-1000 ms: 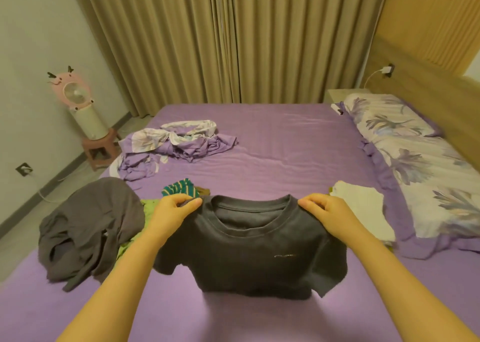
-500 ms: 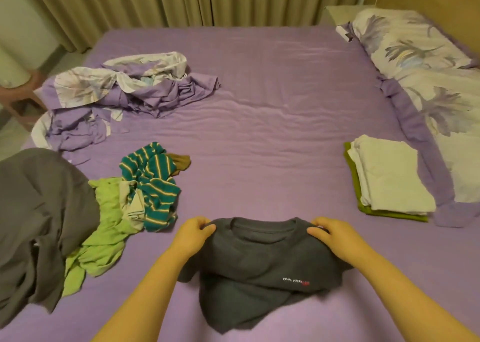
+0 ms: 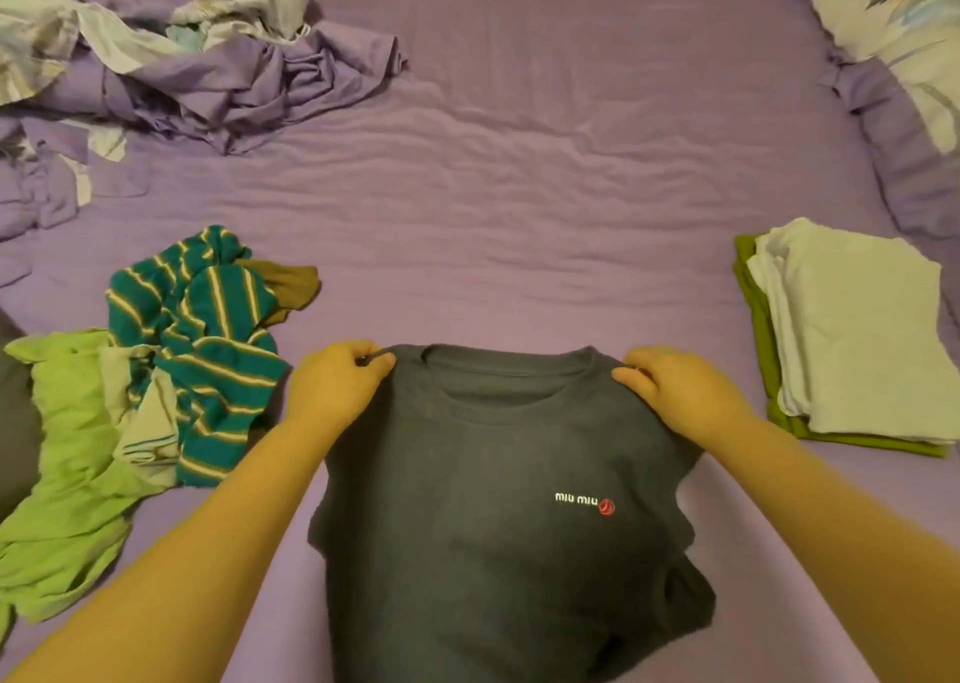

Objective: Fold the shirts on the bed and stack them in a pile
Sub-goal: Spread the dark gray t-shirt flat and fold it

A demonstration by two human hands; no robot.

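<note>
**Q:** On bed (image 3: 519,173), near edge, centre — what lies there?

**A:** Dark grey T-shirt (image 3: 493,500), front side up, collar pointing away from the person. Round ribbed neckline; small white "miu miu" lettering w/ a red round mark on the chest, toward the person's right. Fabric spread fairly flat over the purple sheet; lower right corner is bunched and rumpled. Bottom hem runs out of view.

**Q:** Hands?

**A:** Left hand (image 3: 332,386) pinches the shirt's shoulder seam on the left of the collar; right hand (image 3: 680,391) does likewise on the right. Fingers of both are curled tight on the cloth, thumbs on top. Both forearms reach in from the lower corners.

**Q:** Other garments?

**A:** Left of grey shirt: teal striped shirt (image 3: 208,350), crumpled, partly lying over a lime green shirt (image 3: 72,464), also unfolded. Right side, well apart from the hands: folded pile (image 3: 852,339) — pale shirt on top, green one beneath, edges showing.

**Q:** Rest of bed?

**A:** Rumpled purple-and-floral bedding (image 3: 182,59) at far left; floral pillow (image 3: 904,22) at far right.
</note>
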